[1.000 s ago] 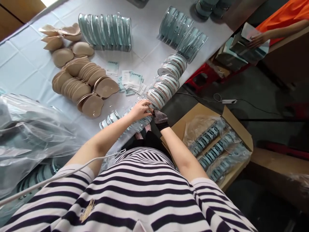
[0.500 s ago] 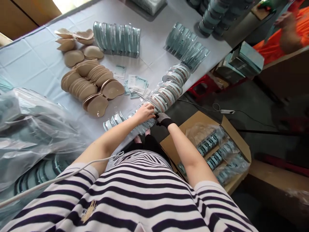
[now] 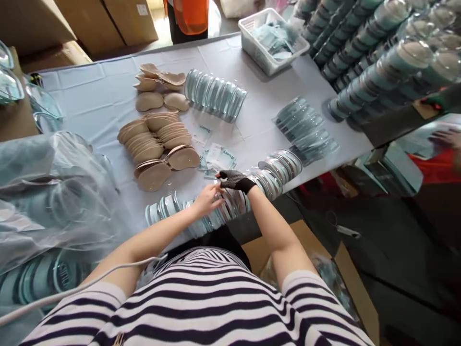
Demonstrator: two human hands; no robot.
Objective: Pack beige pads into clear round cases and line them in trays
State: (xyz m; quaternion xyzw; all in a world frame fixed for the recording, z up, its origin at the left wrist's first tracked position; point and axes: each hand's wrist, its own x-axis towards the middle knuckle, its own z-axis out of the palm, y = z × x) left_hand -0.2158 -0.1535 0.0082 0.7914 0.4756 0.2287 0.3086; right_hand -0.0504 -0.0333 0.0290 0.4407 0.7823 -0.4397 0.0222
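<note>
Clear plastic bags (image 3: pixel 54 192), bulging, far left; beige moulded pads (image 3: pixel 158 139), three fanned stacks plus about seven loose, left of centre; leaflets (image 3: pixel 216 156), a small loose scatter, mid-table; left hand (image 3: pixel 208 201), bare, fingers curled narrowly onto the row of round clear cases (image 3: pixel 230 202); that row lies along the near table edge, each case clear with a pale teal rim, standing on edge, too many to count; right hand (image 3: pixel 232 180), in a dark glove, fingers pinching something small and white over the row; white basket (image 3: pixel 273 43), one, far side.
</note>
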